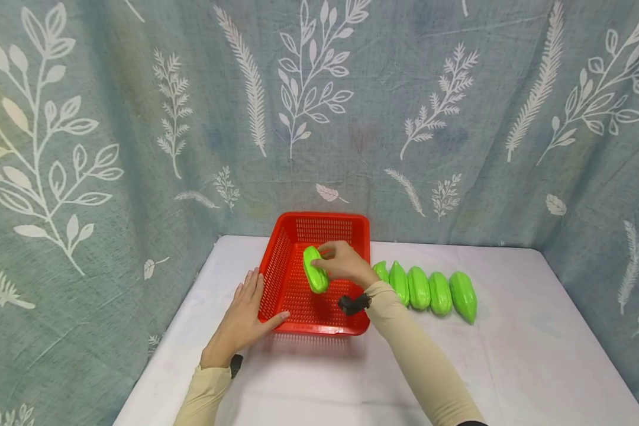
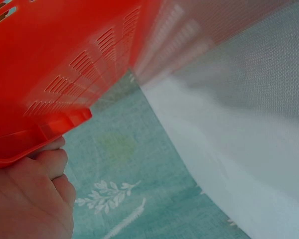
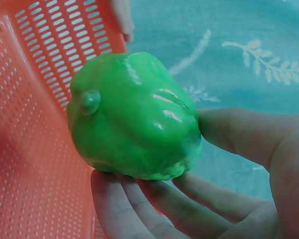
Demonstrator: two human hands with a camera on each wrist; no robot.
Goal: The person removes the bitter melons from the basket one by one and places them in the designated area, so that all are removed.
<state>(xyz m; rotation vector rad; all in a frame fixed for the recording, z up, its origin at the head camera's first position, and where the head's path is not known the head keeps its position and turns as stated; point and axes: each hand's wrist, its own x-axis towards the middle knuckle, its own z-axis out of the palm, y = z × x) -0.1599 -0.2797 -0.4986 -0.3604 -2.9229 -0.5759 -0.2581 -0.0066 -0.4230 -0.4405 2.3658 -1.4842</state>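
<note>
A red slotted plastic basket [image 1: 277, 266] stands on the white table, toward the back. My right hand [image 1: 342, 262] grips a glossy green toy vegetable [image 1: 315, 270] and holds it over the inside of the basket. In the right wrist view the green vegetable [image 3: 132, 117] fills the frame, thumb on one side and fingers [image 3: 139, 206] beneath it, above the basket floor [image 3: 25, 169]. My left hand [image 1: 247, 313] lies flat on the table with straight fingers against the basket's left front corner. The left wrist view shows the basket rim [image 2: 20, 147] just above the fingers [image 2: 37, 169].
Several more green toy vegetables [image 1: 428, 291] lie in a row on the table right of the basket. A leaf-patterned teal curtain [image 1: 458, 118] hangs behind and on both sides. White tabletop [image 1: 538, 355] stretches in front and to the right.
</note>
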